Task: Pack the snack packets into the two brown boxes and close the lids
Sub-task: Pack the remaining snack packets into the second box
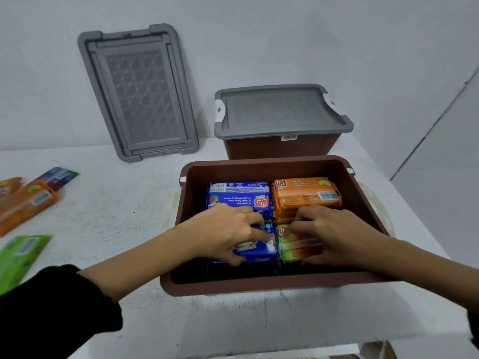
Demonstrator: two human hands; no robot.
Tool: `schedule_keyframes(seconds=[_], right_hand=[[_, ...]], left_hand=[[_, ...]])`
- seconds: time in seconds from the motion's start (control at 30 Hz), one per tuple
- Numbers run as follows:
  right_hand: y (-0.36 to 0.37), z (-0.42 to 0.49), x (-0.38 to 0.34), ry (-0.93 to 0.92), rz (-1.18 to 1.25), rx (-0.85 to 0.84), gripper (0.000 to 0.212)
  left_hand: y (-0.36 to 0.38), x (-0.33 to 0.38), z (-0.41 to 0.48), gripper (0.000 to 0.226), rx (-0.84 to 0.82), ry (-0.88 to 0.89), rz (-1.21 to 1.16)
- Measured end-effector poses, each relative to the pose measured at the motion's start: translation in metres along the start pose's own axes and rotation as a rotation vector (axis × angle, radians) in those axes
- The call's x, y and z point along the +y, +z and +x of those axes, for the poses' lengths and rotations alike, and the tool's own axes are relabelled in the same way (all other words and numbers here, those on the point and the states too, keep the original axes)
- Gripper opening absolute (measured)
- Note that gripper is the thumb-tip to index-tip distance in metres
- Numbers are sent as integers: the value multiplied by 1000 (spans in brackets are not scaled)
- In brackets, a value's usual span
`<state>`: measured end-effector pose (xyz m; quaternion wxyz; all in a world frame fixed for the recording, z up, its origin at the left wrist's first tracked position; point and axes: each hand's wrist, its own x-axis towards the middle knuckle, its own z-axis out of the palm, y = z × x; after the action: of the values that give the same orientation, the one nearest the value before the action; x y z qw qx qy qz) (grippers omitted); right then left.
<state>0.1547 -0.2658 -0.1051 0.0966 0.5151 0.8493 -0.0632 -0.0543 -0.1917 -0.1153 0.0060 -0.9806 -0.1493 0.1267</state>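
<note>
An open brown box stands in front of me on the white table. Inside lie a blue packet at the back left and an orange packet at the back right. My left hand grips a second blue packet at the front left of the box. My right hand holds a green-and-orange packet at the front right. Behind stands the second brown box with its grey lid on. A loose grey lid leans against the wall.
More packets lie on the table's left: orange ones, a dark purple one and a green one. The table's right edge runs close beside the open box. The wall rises right behind the boxes.
</note>
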Motion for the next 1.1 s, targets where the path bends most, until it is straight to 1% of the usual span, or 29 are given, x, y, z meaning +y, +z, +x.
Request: schedule_keyframes(seconds=[0.07, 0.17, 0.23, 0.33, 0.43, 0.53, 0.67, 0.77, 0.93, 1.03, 1.1], right_hand=[[1, 1, 0, -5, 8, 5, 56], [1, 2, 0, -5, 41, 9, 53], [-1, 3, 1, -13, 80, 35, 48], [-11, 11, -1, -23, 162, 120, 38], [-32, 28, -9, -60, 186, 237, 33], [-60, 54, -27, -97, 197, 288, 32], [-92, 107, -63, -209, 212, 340, 33], [-107, 157, -96, -264, 238, 333, 31], [-113, 248, -156, -332, 267, 324, 34], [-109, 306, -191, -384, 249, 272, 35], [-102, 343, -214, -415, 225, 242, 40]], left_hand=[[1, 0, 0, 58, 5, 0, -9], [0, -1, -1, 53, 49, -5, -95], [-6, -1, -6, 46, 145, -18, -197], [-18, -5, -18, 40, 357, -84, -426], [-26, -21, -41, 34, 523, -201, -513], [-28, -47, -81, 28, 644, -368, -561], [-19, -83, -145, 21, 755, -614, -518], [-8, -113, -201, 18, 771, -792, -574], [31, -169, -290, 22, 677, -1128, -568], [59, -211, -329, 34, 505, -1371, -614], [80, -237, -348, 42, 423, -1479, -697]])
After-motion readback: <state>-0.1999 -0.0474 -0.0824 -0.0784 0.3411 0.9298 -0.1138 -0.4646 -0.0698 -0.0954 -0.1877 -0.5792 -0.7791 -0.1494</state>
